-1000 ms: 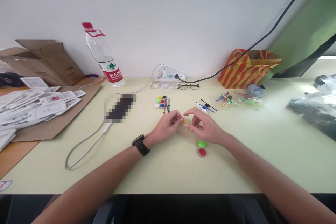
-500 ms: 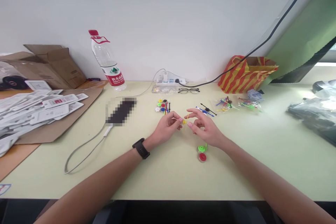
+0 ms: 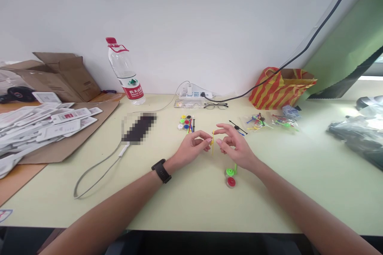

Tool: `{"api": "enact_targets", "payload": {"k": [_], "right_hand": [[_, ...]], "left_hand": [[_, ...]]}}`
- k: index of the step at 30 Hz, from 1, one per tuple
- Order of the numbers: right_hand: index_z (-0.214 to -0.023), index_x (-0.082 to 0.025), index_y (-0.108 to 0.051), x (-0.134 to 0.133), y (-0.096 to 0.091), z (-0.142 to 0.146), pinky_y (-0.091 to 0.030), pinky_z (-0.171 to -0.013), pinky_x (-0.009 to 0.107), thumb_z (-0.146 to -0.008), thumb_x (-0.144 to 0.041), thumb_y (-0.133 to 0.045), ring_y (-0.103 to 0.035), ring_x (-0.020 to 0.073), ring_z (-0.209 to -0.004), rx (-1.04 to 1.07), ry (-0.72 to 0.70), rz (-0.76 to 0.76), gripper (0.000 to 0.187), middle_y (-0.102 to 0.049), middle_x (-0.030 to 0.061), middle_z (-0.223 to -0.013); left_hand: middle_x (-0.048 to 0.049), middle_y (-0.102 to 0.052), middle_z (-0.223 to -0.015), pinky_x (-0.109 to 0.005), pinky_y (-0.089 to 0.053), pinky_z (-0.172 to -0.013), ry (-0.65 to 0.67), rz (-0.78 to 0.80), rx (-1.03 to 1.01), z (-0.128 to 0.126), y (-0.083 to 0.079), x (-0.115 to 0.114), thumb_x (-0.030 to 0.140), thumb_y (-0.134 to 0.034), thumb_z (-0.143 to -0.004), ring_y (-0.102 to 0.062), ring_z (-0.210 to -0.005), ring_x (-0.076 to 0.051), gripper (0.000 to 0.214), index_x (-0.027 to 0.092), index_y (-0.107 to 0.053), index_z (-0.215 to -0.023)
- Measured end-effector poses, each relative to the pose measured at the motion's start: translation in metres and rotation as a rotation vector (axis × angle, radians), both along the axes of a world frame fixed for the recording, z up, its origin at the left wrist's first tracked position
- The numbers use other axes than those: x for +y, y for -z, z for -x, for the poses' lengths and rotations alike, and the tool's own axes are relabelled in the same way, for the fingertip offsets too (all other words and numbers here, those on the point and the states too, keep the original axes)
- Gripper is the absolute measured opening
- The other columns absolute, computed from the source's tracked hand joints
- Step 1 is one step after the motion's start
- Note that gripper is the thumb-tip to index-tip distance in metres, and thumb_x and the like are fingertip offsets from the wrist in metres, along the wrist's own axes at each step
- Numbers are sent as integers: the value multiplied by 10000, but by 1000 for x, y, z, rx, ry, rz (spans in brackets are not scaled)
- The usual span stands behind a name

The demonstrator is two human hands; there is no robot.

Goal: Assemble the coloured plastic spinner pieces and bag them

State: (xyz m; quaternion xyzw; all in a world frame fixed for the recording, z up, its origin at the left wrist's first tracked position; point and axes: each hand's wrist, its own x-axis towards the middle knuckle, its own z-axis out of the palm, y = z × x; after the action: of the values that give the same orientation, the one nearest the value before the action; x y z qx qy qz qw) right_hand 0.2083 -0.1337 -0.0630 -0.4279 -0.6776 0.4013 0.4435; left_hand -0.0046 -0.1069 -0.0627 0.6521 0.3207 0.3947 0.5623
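Between the thumb and fingertips of my left hand (image 3: 194, 146) is a thin yellow plastic spinner piece (image 3: 212, 143), held upright with its small hub at the middle. My right hand (image 3: 235, 144) is just to its right, thumb and index finger apart. The right index fingertip is at the top end of the yellow piece; whether it touches cannot be made out. Below my right hand lie a green disc (image 3: 229, 172) and a red disc (image 3: 231, 182). Beyond it are a black arrow-shaped spinner (image 3: 237, 127) and a partly hidden blue one.
Several coloured discs (image 3: 183, 122) and thin sticks (image 3: 193, 125) lie behind my left hand. Bagged pieces (image 3: 256, 121), glasses (image 3: 216, 105), a power strip (image 3: 194, 93) and a striped bag (image 3: 278, 89) stand further back. At left are a bottle (image 3: 130, 81), a cable (image 3: 89, 173) and white tags (image 3: 60, 124).
The yellow piece has turned from tilted to upright in my left hand, which has shifted slightly right. My right hand has barely moved, and the view has shifted a little.
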Motion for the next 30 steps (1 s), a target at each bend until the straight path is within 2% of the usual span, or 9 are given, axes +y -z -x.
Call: {"api": "enact_targets", "payload": {"k": [1,3,5,7,15,20,23,28,30], "right_hand": [[-1413,-274,-466,-1,0,0,-545,-619,300,-977,-467,-625,-599,115,-619,-8,-14,12,503,-666,103,-1252],[-1395,-253,-493,-2,0,0,-521,-592,288,-995,-460,-600,-584,126,-591,-36,-41,35,463,-724,66,-1037],[-1353,-231,-538,-3,0,0,-490,-564,275,-1014,-450,-568,-564,139,-564,-70,-58,48,405,-695,11,-781],[-1327,-224,-564,-3,1,0,-480,-556,272,-1021,-446,-554,-556,145,-560,-86,-61,43,378,-661,-8,-697],[-1357,-252,-543,-2,2,1,-551,-604,309,-991,-458,-602,-582,108,-599,-57,-10,-38,424,-662,84,-1161],[-1370,-257,-532,-6,-1,4,-551,-606,312,-991,-444,-613,-621,112,-623,-90,-16,-47,431,-647,115,-1290],[-1370,-256,-539,-8,-1,6,-548,-590,309,-983,-413,-625,-645,128,-648,-125,-8,-66,427,-655,120,-1296],[-1428,-263,-509,-9,0,5,-590,-628,324,-973,-364,-635,-687,183,-749,-193,-16,-115,483,-701,79,-1093],[-1456,-285,-487,-10,1,4,-609,-649,334,-968,-347,-640,-684,182,-770,-223,-37,-150,516,-684,82,-1167]], "left_hand": [[-48,-667,-940,-312,-555,-771,0,9,2,0,0,0,429,-742,-910,-657,-806,-156,285,156,-696,-978],[-47,-680,-923,-315,-544,-772,7,22,14,2,2,0,417,-775,-885,-659,-803,-160,299,156,-694,-1006],[-52,-691,-922,-321,-538,-780,16,26,25,3,4,1,409,-781,-883,-663,-805,-164,309,155,-691,-1032],[-58,-695,-947,-332,-542,-797,21,24,28,4,6,2,409,-767,-896,-671,-821,-169,302,155,-688,-1040],[-45,-671,-918,-344,-575,-811,23,24,2,1,5,2,412,-758,-904,-677,-844,-175,288,152,-667,-989],[-51,-679,-988,-332,-569,-797,33,27,9,2,5,2,421,-758,-901,-688,-823,-166,291,163,-669,-999],[-49,-674,-998,-332,-569,-797,27,27,13,2,5,3,429,-753,-903,-693,-816,-164,295,166,-671,-1011],[-50,-661,-1008,-321,-572,-778,29,32,13,1,6,4,423,-756,-898,-686,-811,-157,301,158,-669,-1011],[-47,-660,-1010,-316,-573,-771,25,33,8,0,6,4,418,-758,-896,-680,-806,-152,293,160,-664,-1000]]}}
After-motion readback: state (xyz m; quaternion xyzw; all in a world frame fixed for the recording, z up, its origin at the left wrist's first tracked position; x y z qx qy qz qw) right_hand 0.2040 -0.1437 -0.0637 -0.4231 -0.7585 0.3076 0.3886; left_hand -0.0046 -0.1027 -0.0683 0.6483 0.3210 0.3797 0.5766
